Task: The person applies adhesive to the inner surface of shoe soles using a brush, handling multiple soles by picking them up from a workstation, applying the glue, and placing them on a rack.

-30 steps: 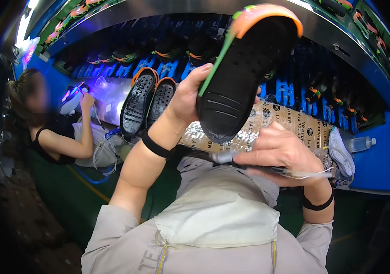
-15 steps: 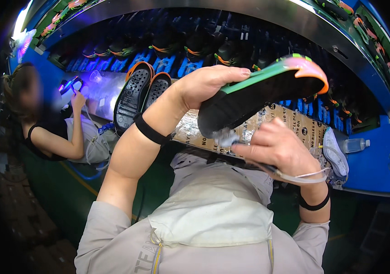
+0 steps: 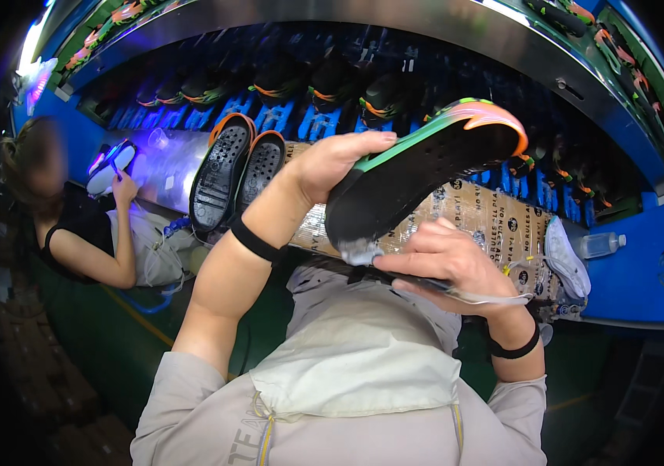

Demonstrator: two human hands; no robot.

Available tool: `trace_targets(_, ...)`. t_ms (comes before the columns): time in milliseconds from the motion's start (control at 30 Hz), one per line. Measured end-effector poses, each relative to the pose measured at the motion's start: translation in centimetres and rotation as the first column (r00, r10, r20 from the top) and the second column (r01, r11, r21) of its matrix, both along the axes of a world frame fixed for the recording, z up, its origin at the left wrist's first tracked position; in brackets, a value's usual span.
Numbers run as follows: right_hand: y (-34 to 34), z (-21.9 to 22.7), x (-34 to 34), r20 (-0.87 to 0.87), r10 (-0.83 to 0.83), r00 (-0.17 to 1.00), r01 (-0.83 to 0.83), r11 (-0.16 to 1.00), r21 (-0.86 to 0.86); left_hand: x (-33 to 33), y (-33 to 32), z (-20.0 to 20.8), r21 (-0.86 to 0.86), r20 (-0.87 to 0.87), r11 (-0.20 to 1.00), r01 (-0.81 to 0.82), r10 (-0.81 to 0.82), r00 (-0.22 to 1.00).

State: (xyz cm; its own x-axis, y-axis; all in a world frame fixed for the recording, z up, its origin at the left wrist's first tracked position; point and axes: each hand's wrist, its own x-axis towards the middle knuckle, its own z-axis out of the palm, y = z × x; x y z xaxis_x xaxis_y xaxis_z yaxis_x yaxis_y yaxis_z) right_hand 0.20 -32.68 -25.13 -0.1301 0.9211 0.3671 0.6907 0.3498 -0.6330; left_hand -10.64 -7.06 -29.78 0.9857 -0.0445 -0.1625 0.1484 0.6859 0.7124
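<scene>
My left hand (image 3: 336, 161) is closed on the near-left part of a shoe sole (image 3: 425, 175), thumb on its rim. The sole is tilted, its black, hole-dotted inner face toward me; the rim runs green, then pink and orange at the far right end. My right hand (image 3: 460, 260) grips a dark-handled brush (image 3: 360, 253) with a clear tube trailing back over the wrist. The pale brush tip touches the sole's near-left end. Left of my left forearm, two more black soles (image 3: 223, 175) with orange rims lie side by side.
The cardboard-covered bench (image 3: 495, 233) carries a white shoe part (image 3: 565, 260) and a clear plastic bottle (image 3: 602, 245) at right. Behind it, dark shoes (image 3: 332, 81) stand in a row on blue holders under a metal edge. At left a person (image 3: 87, 233) holds another sole.
The sole has shifted left and turned its inner face more toward me. My right hand has moved slightly left and down, with the brush at the sole's near-left end.
</scene>
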Motion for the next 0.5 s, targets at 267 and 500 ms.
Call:
trace_targets(267,-0.2,-1.7,6.2,-0.496,-0.399,0.771,0.364,0.916,-0.17,-3.7,-4.9,-4.1,-0.433,0.113,0.901,0.04,0.01,0.994)
trace_targets(500,1.2,-4.6,5.2,0.019,-0.531,0.847,0.502,0.812,0.298,-3.7,-6.9,-6.3,-0.293,0.002,0.944,-0.151,0.159,0.987)
